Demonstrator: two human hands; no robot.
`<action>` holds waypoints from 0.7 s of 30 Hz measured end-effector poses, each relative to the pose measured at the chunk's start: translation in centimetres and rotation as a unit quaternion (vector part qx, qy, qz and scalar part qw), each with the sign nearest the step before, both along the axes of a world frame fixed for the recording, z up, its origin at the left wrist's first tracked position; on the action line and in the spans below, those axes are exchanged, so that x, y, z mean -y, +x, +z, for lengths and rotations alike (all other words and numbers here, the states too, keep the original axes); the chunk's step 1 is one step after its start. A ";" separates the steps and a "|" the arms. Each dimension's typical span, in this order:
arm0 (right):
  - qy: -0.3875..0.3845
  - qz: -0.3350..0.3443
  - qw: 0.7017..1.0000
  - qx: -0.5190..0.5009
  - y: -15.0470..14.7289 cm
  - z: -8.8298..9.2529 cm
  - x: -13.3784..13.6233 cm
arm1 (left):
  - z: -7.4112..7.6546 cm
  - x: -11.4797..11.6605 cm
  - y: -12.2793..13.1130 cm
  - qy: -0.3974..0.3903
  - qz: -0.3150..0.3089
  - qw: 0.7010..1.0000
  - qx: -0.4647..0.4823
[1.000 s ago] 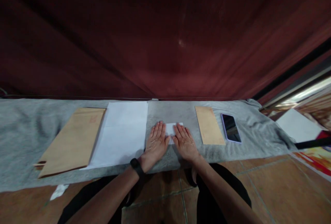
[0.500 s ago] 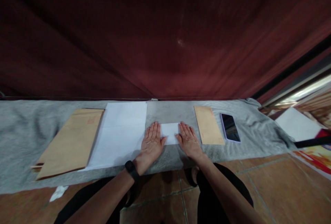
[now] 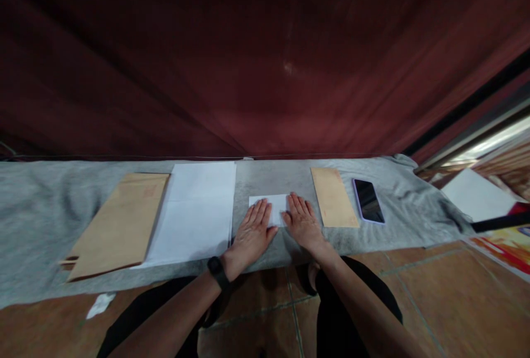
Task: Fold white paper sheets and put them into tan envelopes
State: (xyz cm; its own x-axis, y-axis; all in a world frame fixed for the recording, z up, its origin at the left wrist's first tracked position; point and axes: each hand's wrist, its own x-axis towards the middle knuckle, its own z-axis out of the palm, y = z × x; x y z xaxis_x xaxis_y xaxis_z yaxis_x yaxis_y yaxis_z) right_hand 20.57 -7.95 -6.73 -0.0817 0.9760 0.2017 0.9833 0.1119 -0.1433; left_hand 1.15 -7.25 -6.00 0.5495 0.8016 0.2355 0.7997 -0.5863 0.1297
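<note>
A small folded white paper [image 3: 271,202] lies on the grey cloth [image 3: 41,209]. My left hand [image 3: 254,229] lies flat, fingers stretched, on the paper's near left part. My right hand [image 3: 303,220] rests flat on its right end, fingers spread. A black band is on my left wrist. Both hands press down and hold nothing.
Left of my hands lie a stack of white sheets [image 3: 194,212] and large brown envelopes [image 3: 118,225]. To the right lie a narrow brown envelope [image 3: 333,204] and a dark phone [image 3: 367,201]. A dark red curtain [image 3: 265,60] hangs behind. Tiled floor lies in front.
My hands first slid apart along the folded paper; now the left hand has come back toward the middle and lower, uncovering the paper's left end. The right hand has barely moved.
</note>
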 end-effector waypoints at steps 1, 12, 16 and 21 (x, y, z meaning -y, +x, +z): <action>-0.001 -0.006 1.000 0.003 -0.1 0.1 0.1 | -0.1 0.0 0.0 0.001 0.001 1.000 0.002; 0.012 0.005 1.000 -0.012 -0.5 1.3 0.4 | -0.1 0.2 0.4 0.002 0.036 0.999 -0.031; -0.002 0.082 0.996 -0.032 -1.8 1.3 0.5 | 0.0 0.3 0.5 -0.001 0.044 0.998 -0.045; -0.012 0.086 0.996 -0.031 -2.0 0.6 0.7 | -0.2 0.4 0.3 0.009 0.050 0.998 -0.045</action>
State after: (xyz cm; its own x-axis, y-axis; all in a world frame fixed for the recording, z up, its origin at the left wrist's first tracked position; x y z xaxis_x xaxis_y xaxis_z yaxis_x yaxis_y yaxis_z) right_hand 18.60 -8.64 -6.09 -0.2354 0.9534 0.1886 0.9394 0.2730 -0.2073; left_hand 1.49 -7.69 -6.22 0.4875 0.8491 0.2033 0.8618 -0.5054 0.0442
